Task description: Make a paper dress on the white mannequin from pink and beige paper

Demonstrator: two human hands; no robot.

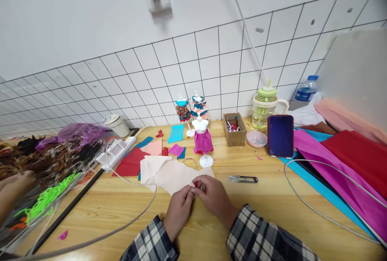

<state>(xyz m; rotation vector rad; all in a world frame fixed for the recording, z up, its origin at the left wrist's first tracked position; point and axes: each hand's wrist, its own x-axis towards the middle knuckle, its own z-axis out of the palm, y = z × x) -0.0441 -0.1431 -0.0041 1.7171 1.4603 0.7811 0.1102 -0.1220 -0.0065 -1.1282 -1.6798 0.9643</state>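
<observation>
My left hand [180,207] and my right hand [214,195] meet above the table, fingertips pinched together. Between them shows a small red piece of fabric [195,184], mostly hidden by the fingers. Just behind lies a large pale pink cloth [172,174], partly covered by my hands. Thread snips [242,179] rest on the wood to the right of my right hand. Farther back stands a small white dress form [200,125] wearing a magenta skirt [203,142] with a red hem, on a round white base [206,161].
Two more dressed mini forms [183,111] stand by the wall, beside a cardboard box [235,134], pink dish [256,139] and phone [280,136]. Fabric sheets [341,176] lie right; red cloth [130,162] and a power strip [116,152] left. A cable [121,226] crosses in front. Another person's hand [15,188] is far left.
</observation>
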